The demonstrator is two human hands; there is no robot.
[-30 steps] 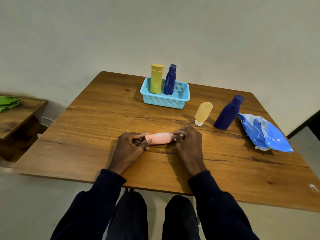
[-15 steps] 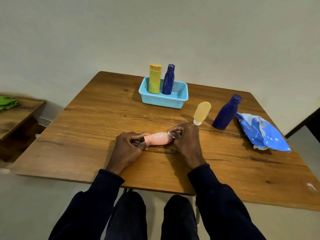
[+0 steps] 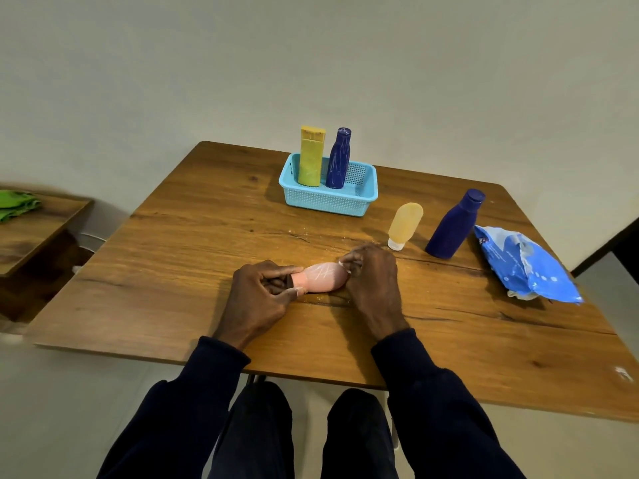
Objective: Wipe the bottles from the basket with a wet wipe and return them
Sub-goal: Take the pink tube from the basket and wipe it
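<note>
One wide-angle camera, worn on the head, looks forward and down across the table toward a plain wall. The near table edge sits close; the far left side looks somewhat blurred.

A plain home-like room: wooden table by a bare wall, low side table.

Ends of pink bottle beneath fingers

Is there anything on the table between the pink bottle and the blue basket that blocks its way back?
Nothing visible. The table between the pink bottle and the basket is bare; the pale yellow tube stands off to the right, and the basket's right half looks free.
</note>
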